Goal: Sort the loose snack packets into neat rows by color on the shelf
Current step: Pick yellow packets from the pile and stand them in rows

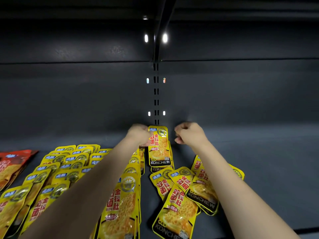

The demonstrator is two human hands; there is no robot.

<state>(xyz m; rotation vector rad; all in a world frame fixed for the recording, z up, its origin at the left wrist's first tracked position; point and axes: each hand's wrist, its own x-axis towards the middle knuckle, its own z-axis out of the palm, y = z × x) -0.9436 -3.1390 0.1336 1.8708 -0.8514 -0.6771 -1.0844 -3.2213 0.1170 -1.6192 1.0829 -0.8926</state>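
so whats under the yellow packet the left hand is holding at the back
Another yellow packet's black bottom edge peeks out beneath the held packet in the left hand; the rest is covered.

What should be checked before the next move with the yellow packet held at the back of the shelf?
1. Left hand grips the upright yellow packet by its left edge: ok.
2. Right hand holds nothing, fingers curled: ok.
3. Packet square with the stack beneath it: cannot tell.
4. Loose yellow packets under the right forearm lie skewed and overlapping: not ok.
5. Yellow rows at left overlap in order: ok.
6. Red packets kept apart at far left: ok.
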